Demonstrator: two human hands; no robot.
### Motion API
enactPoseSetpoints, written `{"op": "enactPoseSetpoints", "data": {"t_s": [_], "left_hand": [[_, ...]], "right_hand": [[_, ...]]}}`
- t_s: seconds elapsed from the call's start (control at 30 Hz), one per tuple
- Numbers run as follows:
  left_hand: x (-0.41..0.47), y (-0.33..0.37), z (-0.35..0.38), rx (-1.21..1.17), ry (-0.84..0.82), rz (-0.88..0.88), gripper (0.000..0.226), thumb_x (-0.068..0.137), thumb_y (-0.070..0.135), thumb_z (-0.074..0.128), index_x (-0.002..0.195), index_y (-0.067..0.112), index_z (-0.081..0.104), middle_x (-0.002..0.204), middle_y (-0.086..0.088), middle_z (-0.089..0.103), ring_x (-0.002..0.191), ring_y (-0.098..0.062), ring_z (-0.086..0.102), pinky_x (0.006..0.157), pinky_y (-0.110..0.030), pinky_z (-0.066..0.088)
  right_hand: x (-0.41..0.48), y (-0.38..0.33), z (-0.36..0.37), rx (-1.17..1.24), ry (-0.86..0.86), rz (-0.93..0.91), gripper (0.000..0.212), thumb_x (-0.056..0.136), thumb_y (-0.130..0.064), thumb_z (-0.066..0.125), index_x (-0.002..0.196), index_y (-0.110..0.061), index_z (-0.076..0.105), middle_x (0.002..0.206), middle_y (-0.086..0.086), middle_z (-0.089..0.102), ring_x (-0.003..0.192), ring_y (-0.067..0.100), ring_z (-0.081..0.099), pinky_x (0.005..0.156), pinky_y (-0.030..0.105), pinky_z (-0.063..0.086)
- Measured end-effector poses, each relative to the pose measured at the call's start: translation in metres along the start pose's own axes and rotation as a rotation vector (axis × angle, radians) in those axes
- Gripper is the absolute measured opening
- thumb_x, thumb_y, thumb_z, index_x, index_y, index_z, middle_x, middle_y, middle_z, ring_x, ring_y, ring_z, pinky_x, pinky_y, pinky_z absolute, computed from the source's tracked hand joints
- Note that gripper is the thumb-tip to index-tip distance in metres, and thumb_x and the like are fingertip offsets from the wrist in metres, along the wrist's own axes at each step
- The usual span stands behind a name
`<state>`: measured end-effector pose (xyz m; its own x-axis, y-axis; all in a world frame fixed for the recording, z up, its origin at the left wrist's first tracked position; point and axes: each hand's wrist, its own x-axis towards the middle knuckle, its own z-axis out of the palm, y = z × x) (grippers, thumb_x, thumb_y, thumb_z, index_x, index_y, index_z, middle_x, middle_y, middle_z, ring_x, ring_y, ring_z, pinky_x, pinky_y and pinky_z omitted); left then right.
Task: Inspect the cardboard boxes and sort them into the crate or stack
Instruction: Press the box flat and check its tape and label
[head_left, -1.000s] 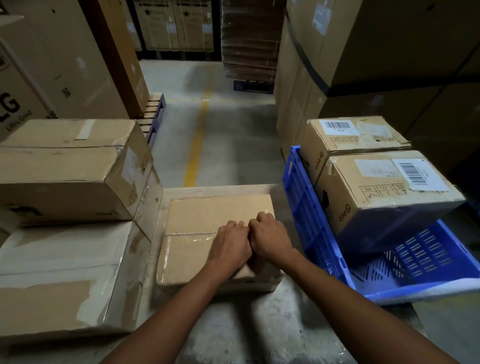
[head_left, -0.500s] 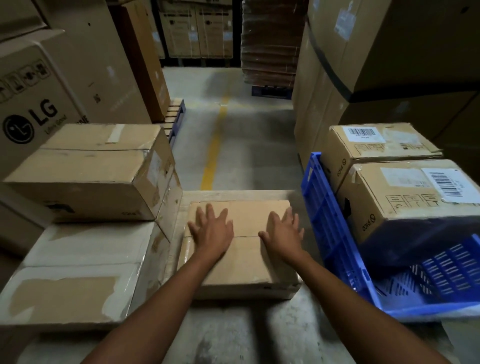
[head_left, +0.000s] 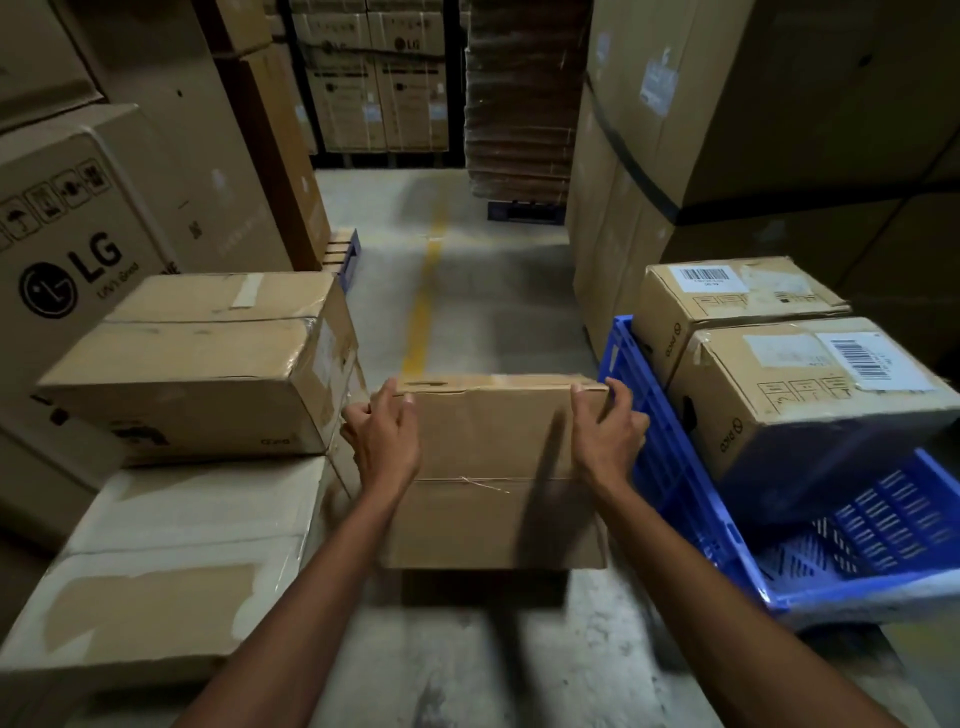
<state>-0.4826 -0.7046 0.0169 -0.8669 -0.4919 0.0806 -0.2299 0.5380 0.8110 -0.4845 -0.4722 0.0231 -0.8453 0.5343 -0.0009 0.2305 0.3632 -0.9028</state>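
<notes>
Cardboard box (head_left: 493, 467) held tipped upright over grey concrete surface (head_left: 467, 665), between left stack and crate. Left hand (head_left: 387, 441) grasps top left corner, fingers curled round side; right hand (head_left: 608, 441) grasps top right corner likewise. Plain brown face, one taped seam (tape wrinkled). Left: upper box (head_left: 197, 364) on lower box (head_left: 171, 561), both glossy-taped. Right: blue slotted plastic crate (head_left: 649, 467) holding near labelled box (head_left: 810, 400) and far labelled box (head_left: 727, 296). Beyond: yellow floor line (head_left: 423, 306), LG carton (head_left: 78, 249).
</notes>
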Motion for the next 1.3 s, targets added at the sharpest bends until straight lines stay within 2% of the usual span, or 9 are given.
{"op": "enactPoseSetpoints", "data": {"t_s": [0.3,0.37,0.43,0.53,0.63,0.87,1.03,1.13,1.3], "left_hand": [[-0.05,-0.049,-0.014,-0.031,0.102,0.16,0.024,0.096,0.029,0.058,0.117,0.019,0.058,0.116,-0.011,0.037,0.107,-0.03,0.044,0.091,-0.049,0.049],[-0.066,-0.062,-0.017,0.081,0.143,0.244,0.021,0.096,0.022,0.059,0.115,0.014,0.061,0.126,-0.018,0.041,0.112,-0.033,0.043,0.093,-0.052,0.046],[-0.076,-0.07,-0.019,0.259,0.158,0.394,0.019,0.095,0.017,0.055,0.11,0.014,0.065,0.136,-0.02,0.043,0.122,-0.037,0.042,0.098,-0.056,0.042],[-0.081,-0.075,-0.016,0.338,0.082,0.602,0.029,0.095,0.014,0.044,0.109,0.011,0.068,0.133,-0.017,0.056,0.126,-0.036,0.05,0.102,-0.058,0.04],[-0.084,-0.077,-0.017,0.394,0.052,0.631,0.036,0.096,0.025,0.04,0.114,0.013,0.068,0.129,-0.011,0.063,0.125,-0.03,0.056,0.105,-0.055,0.039],[-0.059,-0.047,-0.032,0.563,-0.069,0.661,0.015,0.09,0.024,0.057,0.095,0.015,0.067,0.098,-0.007,0.062,0.091,-0.026,0.056,0.079,-0.04,0.047],[-0.032,-0.021,-0.02,0.591,-0.361,0.609,0.044,0.101,0.029,0.043,0.143,0.017,0.047,0.15,-0.01,0.043,0.14,-0.026,0.035,0.116,-0.042,0.029],[-0.027,-0.014,-0.014,0.667,-0.344,0.568,0.041,0.102,0.032,0.039,0.138,0.019,0.052,0.146,-0.006,0.048,0.136,-0.023,0.04,0.114,-0.041,0.032],[-0.028,0.012,-0.006,0.746,-0.302,0.59,0.036,0.101,0.031,0.044,0.133,0.021,0.055,0.132,-0.007,0.055,0.118,-0.027,0.052,0.099,-0.043,0.042]], "right_hand": [[-0.05,0.033,0.005,-0.108,0.12,-0.027,0.054,0.089,-0.045,0.068,0.127,-0.015,0.043,0.134,0.016,0.04,0.12,0.035,0.048,0.092,0.046,0.048],[-0.064,0.041,0.009,-0.339,0.215,-0.225,0.046,0.09,-0.035,0.062,0.128,-0.014,0.048,0.143,0.019,0.041,0.137,0.037,0.039,0.117,0.059,0.025],[-0.073,0.043,0.014,-0.482,0.187,-0.466,0.043,0.09,-0.025,0.057,0.131,-0.013,0.051,0.15,0.017,0.041,0.146,0.032,0.033,0.12,0.056,0.006],[-0.09,0.038,0.027,-0.36,-0.03,-0.719,0.033,0.091,-0.021,0.058,0.121,-0.007,0.065,0.137,0.014,0.059,0.128,0.031,0.055,0.109,0.047,0.043],[-0.104,0.034,0.039,-0.353,-0.134,-0.821,0.024,0.091,-0.025,0.055,0.1,-0.01,0.07,0.108,0.007,0.068,0.097,0.028,0.064,0.083,0.037,0.052],[-0.103,0.003,0.049,-0.804,-0.169,-0.769,0.03,0.092,-0.045,0.051,0.1,-0.017,0.057,0.102,0.006,0.056,0.092,0.025,0.051,0.074,0.041,0.043],[-0.087,-0.007,0.06,-0.926,-0.401,-0.688,0.058,0.097,-0.059,0.026,0.139,-0.025,0.044,0.15,0.013,0.038,0.139,0.034,0.033,0.109,0.057,0.028],[-0.085,0.001,0.06,-0.918,-0.449,-0.67,0.07,0.093,-0.061,0.009,0.15,-0.029,0.034,0.162,0.011,0.024,0.149,0.034,0.02,0.115,0.06,0.017],[-0.063,-0.014,0.041,-0.913,-0.466,-0.685,0.047,0.096,-0.055,0.04,0.134,-0.029,0.05,0.143,0.004,0.045,0.131,0.026,0.04,0.1,0.052,0.035]]}}
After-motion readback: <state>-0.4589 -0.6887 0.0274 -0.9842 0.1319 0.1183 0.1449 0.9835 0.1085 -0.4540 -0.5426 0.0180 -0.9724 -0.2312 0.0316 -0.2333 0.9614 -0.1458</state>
